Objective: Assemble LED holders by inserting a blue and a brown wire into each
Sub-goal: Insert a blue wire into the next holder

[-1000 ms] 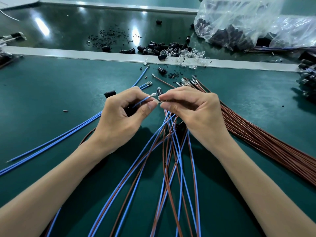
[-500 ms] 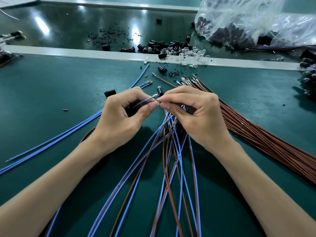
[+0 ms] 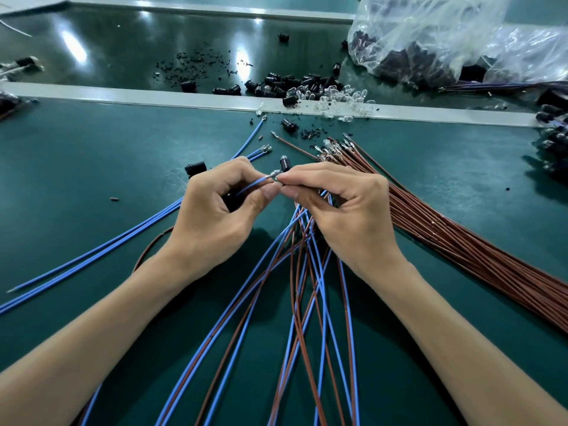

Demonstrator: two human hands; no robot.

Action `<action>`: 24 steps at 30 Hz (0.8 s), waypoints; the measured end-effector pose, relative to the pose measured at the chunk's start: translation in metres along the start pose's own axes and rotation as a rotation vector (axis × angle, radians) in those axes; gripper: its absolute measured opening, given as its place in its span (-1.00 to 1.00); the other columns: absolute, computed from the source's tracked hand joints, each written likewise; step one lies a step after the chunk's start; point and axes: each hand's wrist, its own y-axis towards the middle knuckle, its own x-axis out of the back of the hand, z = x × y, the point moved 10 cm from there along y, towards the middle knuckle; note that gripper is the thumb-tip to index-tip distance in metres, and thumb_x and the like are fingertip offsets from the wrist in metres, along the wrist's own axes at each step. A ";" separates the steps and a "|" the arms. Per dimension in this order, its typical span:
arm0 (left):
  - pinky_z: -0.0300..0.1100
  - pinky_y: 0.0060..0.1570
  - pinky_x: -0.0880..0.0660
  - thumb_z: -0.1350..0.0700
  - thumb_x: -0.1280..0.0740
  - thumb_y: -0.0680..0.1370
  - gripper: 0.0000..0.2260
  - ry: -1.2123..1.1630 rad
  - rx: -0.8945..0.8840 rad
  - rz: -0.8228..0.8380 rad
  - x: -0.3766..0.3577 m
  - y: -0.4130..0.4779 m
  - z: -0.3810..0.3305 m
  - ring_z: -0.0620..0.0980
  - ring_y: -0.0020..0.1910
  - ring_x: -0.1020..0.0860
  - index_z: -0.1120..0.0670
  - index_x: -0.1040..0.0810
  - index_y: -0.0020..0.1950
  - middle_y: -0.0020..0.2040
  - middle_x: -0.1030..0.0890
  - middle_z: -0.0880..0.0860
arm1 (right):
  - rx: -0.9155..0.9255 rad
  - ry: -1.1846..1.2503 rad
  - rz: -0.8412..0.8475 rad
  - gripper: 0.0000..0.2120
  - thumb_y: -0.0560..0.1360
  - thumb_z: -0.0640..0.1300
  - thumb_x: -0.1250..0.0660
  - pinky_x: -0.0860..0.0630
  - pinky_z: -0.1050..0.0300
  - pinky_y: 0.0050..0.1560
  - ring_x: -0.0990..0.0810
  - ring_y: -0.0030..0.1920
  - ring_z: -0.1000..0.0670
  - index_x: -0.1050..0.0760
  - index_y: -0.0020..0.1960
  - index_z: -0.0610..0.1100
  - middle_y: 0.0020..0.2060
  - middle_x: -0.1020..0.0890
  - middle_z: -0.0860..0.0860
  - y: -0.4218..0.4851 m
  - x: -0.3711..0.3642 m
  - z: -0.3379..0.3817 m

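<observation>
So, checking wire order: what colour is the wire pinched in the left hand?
The wire is blue, metal terminal at its tip; head view.

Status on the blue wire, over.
Left hand pinching blue wire. Right hand pinching at its terminal. Insertion not visible. Loose wires fan beneath hands.

The bag [image 3: 430, 35] lies behind the wire bundle [image 3: 455, 241].
</observation>
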 end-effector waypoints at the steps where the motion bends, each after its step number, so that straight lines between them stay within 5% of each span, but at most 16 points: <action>1: -0.32 -0.34 -0.26 0.21 -0.34 0.50 -0.89 0.000 0.000 -0.006 0.001 0.000 0.000 -0.17 -0.39 -0.33 0.04 -0.50 -0.20 -0.36 -0.42 -0.03 | -0.004 0.001 -0.003 -0.86 0.39 -0.34 -0.46 -0.54 0.24 0.01 -0.67 -0.11 0.07 -0.66 -0.04 -0.28 -0.13 -0.69 -0.06 0.000 -0.001 -0.001; 9: -0.31 -0.34 -0.28 0.17 -0.34 0.50 -0.91 0.020 0.026 -0.012 0.001 0.001 0.004 -0.16 -0.40 -0.36 0.05 -0.53 -0.20 -0.37 -0.45 -0.11 | -0.064 0.029 0.011 -0.85 0.39 -0.31 -0.47 -0.53 0.26 0.03 -0.65 -0.08 0.11 -0.66 -0.03 -0.25 -0.12 -0.68 -0.01 0.000 -0.002 -0.008; 12: -0.14 -0.41 -0.34 0.10 -0.33 0.50 -0.94 -0.010 0.058 0.012 -0.002 0.000 0.007 0.00 -0.43 -0.42 -0.01 -0.53 -0.18 -0.38 -0.47 -0.07 | -0.082 0.038 0.011 -0.86 0.39 -0.30 -0.47 -0.51 0.25 -0.01 -0.63 -0.10 0.08 -0.66 -0.05 -0.23 -0.14 -0.64 -0.02 0.002 -0.002 -0.010; 16: -0.04 -0.18 -0.52 0.10 -0.34 0.51 -0.95 -0.055 0.076 -0.049 0.005 0.002 0.009 -0.07 -0.23 -0.56 -0.06 -0.54 -0.10 -0.21 -0.57 -0.15 | -0.087 -0.024 -0.005 -0.86 0.41 -0.30 -0.46 -0.50 0.28 -0.06 -0.60 -0.14 0.09 -0.66 -0.03 -0.21 -0.17 -0.62 -0.03 0.003 0.001 -0.011; 19: -0.15 -0.08 -0.57 0.12 -0.34 0.50 -0.96 -0.138 0.113 -0.093 0.008 0.002 0.013 -0.17 -0.22 -0.59 -0.03 -0.54 -0.09 -0.23 -0.61 -0.18 | -0.127 0.009 0.002 -0.77 0.39 -0.31 -0.48 -0.56 0.27 -0.05 -0.64 -0.16 0.09 -0.62 0.03 -0.22 -0.17 -0.66 -0.02 0.000 -0.001 -0.012; 24: -0.07 -0.20 -0.49 0.04 -0.39 0.45 -0.91 -0.125 0.085 -0.048 0.004 0.002 0.006 -0.10 -0.25 -0.53 -0.06 -0.58 -0.05 -0.25 -0.61 0.02 | -0.077 0.012 0.022 -0.81 0.39 -0.30 -0.49 -0.60 0.21 -0.09 -0.67 -0.18 0.06 -0.60 -0.01 -0.27 -0.16 -0.68 -0.06 -0.001 -0.006 -0.004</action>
